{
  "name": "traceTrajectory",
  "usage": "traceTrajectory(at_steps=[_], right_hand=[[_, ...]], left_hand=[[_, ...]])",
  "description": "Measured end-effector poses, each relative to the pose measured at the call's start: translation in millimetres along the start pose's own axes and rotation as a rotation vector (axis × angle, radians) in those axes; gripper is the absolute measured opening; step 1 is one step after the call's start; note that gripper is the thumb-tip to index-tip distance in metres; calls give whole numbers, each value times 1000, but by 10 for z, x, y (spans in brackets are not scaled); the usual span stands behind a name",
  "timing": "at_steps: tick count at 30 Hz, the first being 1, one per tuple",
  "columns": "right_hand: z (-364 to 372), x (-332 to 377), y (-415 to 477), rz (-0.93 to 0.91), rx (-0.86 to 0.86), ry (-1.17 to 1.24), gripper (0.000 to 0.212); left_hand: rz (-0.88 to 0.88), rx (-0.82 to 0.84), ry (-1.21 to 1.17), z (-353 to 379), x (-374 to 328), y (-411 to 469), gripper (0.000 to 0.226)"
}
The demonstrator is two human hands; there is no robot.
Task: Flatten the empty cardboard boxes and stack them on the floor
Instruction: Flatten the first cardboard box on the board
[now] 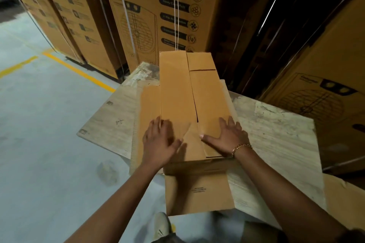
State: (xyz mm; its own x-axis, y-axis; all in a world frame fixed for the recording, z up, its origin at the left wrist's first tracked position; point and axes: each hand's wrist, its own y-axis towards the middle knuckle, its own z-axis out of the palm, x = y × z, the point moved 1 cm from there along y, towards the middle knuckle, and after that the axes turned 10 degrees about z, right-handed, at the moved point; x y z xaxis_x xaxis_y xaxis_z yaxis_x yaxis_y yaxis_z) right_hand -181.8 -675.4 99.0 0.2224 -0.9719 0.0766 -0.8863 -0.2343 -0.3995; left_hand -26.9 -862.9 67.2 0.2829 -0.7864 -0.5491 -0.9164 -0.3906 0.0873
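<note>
A brown cardboard box (177,92) lies in front of me on a pile of flattened cardboard sheets (276,140) on the floor. Its long top flaps are folded down, with a narrow gap between them. My left hand (160,142) rests flat, fingers spread, on the left flap near the box's near end. My right hand (227,136), a gold bracelet on its wrist, presses palm down on the right flap. The box's near end flap (199,193) hangs down toward me. Neither hand grips anything.
Tall printed appliance cartons (158,16) stand in rows behind the pile and to the right (325,94). Grey concrete floor (39,124) with yellow lines (79,71) spreads to the left. My shoe (162,225) shows at the bottom edge.
</note>
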Motion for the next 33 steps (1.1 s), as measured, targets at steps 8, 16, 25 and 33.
traceTrajectory(at_steps=[8, 16, 25, 33], right_hand=[[50, 115, 19, 63, 24, -41, 124], [-263, -49, 42, -103, -42, 133, 74], [-504, 0, -110, -356, -171, 136, 31], [-584, -311, -50, -378, -154, 475, 19]], left_hand=[[119, 635, 275, 85, -553, 376, 101], [96, 672, 616, 68, -876, 616, 113], [160, 430, 740, -26, -996, 514, 97], [313, 61, 682, -47, -952, 71, 96]])
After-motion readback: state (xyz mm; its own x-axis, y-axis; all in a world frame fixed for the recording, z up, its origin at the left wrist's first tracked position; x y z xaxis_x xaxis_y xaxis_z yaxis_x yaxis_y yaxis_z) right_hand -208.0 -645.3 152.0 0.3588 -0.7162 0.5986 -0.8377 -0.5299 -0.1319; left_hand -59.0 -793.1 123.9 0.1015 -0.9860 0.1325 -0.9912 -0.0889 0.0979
